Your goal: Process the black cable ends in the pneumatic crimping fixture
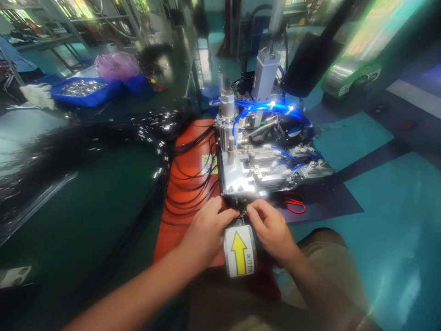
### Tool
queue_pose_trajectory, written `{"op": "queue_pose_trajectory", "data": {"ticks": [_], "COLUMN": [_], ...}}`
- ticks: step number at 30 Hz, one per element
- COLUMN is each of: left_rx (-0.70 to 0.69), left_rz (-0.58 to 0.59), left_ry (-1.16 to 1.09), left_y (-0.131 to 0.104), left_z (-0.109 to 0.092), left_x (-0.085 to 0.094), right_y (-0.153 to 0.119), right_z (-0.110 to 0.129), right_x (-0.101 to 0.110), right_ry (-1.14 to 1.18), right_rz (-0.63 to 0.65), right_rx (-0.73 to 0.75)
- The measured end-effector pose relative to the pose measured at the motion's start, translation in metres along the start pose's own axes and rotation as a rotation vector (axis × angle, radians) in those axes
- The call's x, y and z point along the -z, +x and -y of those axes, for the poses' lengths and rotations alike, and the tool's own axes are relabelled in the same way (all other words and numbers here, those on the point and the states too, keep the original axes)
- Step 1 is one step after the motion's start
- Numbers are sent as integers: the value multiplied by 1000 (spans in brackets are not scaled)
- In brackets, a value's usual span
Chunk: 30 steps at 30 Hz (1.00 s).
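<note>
My left hand (208,225) is closed at the near end of a metal machine (237,172), its thumb and fingers together beside a small dark slot. Across from it, my right hand (272,230) pinches with thumb and forefinger at the same spot. What either hand holds is too small and hidden to make out. Just below the fingertips sits a white label plate (240,250) with a yellow arrow. Several thin black cables (188,193) run over an orange-red surface (179,138) on the left and reach the machine's side.
Blue air hoses (272,108) arch over the machine. Red-handled scissors (295,203) lie to its right. A large bundle of black cables (144,133) spreads at the left. Farther back are a blue tray (82,99) of small shiny parts and a person's white-gloved hand (38,95).
</note>
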<state>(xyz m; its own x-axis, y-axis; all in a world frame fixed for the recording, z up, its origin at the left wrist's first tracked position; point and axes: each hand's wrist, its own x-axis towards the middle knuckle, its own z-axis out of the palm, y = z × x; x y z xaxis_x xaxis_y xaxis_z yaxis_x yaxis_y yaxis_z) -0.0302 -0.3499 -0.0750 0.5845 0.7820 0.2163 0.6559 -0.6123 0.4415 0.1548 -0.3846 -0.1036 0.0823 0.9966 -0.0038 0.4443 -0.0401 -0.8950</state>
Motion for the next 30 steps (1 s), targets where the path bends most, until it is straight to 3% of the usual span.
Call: {"op": "queue_pose_trajectory", "data": {"ticks": [18, 23, 30], "left_rx": [-9, -34, -45], "left_rz": [45, 4, 39], "left_ry": [-76, -80, -55], "left_y": [2, 1, -2], "left_z": [0, 0, 1], "left_x": [3, 3, 4], "right_y": [2, 1, 1], "right_z": [-4, -5, -3], "right_x": [-3, -4, -7], "right_ry": [28, 25, -8], "right_rz": [12, -6, -46], "right_rx": [17, 29, 11]}}
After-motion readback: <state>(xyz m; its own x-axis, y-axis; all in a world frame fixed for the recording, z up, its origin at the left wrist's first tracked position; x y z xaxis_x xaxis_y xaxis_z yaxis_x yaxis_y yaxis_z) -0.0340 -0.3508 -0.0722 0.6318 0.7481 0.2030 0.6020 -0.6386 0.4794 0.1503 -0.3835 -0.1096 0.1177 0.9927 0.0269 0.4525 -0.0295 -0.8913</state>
